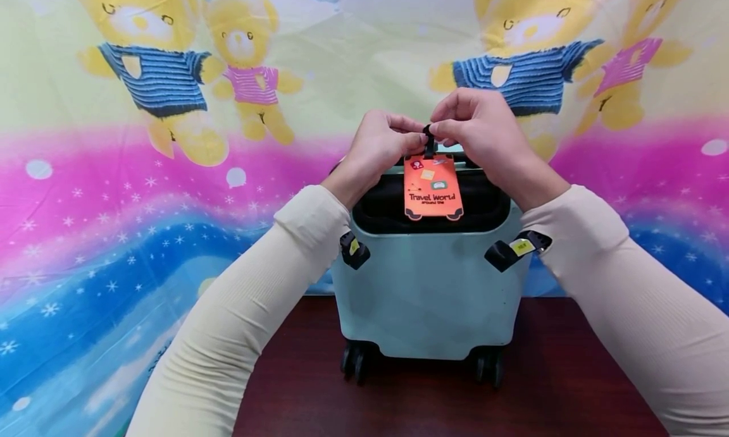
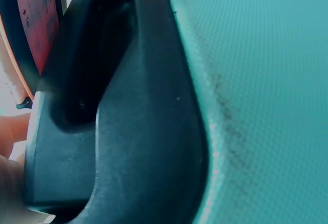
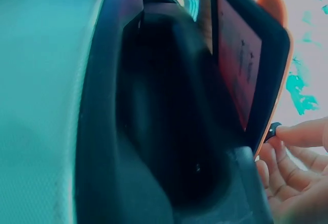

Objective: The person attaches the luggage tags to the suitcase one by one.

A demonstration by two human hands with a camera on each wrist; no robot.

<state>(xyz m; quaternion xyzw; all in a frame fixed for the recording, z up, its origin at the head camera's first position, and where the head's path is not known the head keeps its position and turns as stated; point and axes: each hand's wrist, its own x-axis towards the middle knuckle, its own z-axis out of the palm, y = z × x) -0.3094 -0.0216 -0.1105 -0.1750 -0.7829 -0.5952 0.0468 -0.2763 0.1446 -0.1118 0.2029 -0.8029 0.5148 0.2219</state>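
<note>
An orange luggage tag (image 1: 433,190) printed "Travel World" hangs by a short black strap (image 1: 429,147) in front of the dark recess of a mint-green suitcase (image 1: 429,285). My left hand (image 1: 380,141) pinches the strap from the left, thumb and index finger close to its top. From the right, my right hand (image 1: 486,133) pinches the strap's upper end between thumb and fingertips. The right wrist view shows the fingers (image 3: 302,131) on a small black end, beside the tag's dark back with its pink card (image 3: 240,60). Left fingers (image 2: 9,157) show only partly at the left wrist view's edge.
The suitcase stands on its black wheels (image 1: 354,361) on a dark red-brown table (image 1: 433,405). Two black clips with yellow labels, one left (image 1: 354,250) and one right (image 1: 515,250), sit at its sides. A bear-print cloth (image 1: 342,64) hangs behind.
</note>
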